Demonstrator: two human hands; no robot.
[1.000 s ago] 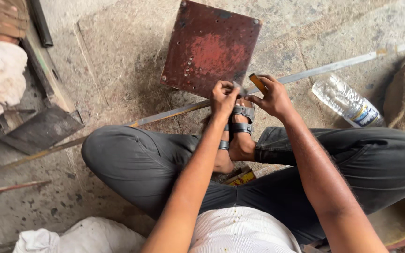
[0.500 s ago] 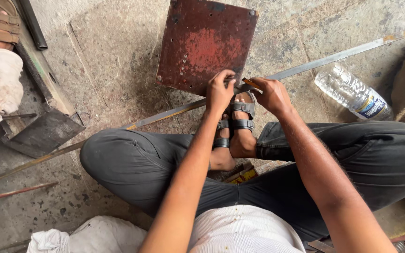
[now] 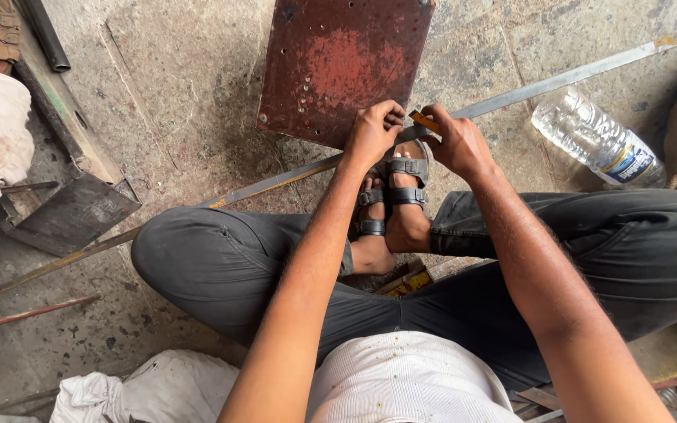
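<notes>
Over sandalled feet, both hands' fingers [image 3: 392, 119] pinch metal strip [image 3: 511, 95] w/ yellow piece [image 3: 425, 121].

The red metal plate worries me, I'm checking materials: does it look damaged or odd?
Yes. The red metal plate on the stone floor is rusty, its paint worn and blotchy. Beside it a plastic bottle lies on its side.

Clear plastic bottle [image 3: 595, 141] lying on the floor, right of frame, upper half; a white, blue and red label band [image 3: 627, 160] wraps its lower body.
</notes>
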